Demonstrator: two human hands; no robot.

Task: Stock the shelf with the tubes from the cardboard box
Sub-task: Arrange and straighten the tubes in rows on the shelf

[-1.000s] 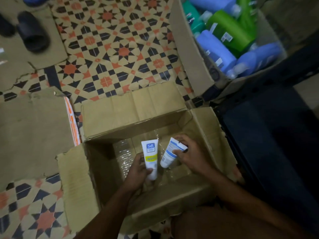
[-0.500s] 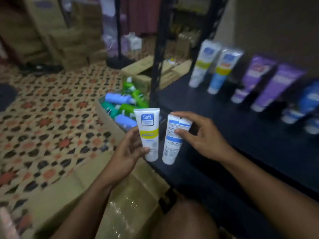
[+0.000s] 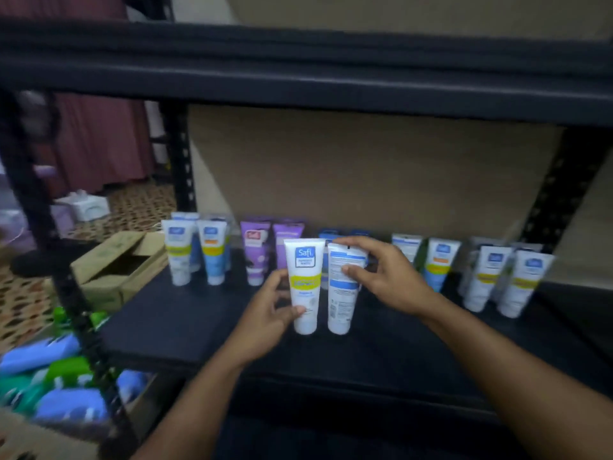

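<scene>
The left tube (image 3: 304, 287) shows a blue "Safi" badge above a yellow band; the smaller print is too blurred to read. The right tube (image 3: 341, 303) is turned back-side out, its fine print and blue bands unreadable. Both are upright, cap down, just beside each other over the front-middle of the black shelf (image 3: 185, 320); whether the caps touch it cannot be told. Along the shelf's back runs a row: white tubes (image 3: 179, 260) with the same badge at left, 2 purple tubes (image 3: 255, 254), and more white ones at right. The held tubes and the hands hide the row's middle. An upper shelf (image 3: 298, 78) spans the top and a brown board (image 3: 365, 174) backs it. Past the left post sits an open box (image 3: 116, 270); blue and green bottles (image 3: 66, 386) lie at lower left. The left hand (image 3: 265, 313) has its grip closed on the left tube, thumb on the front near the cap. The right hand (image 3: 391, 280) has its grip pinching the right tube near its top, thumb on the face.
</scene>
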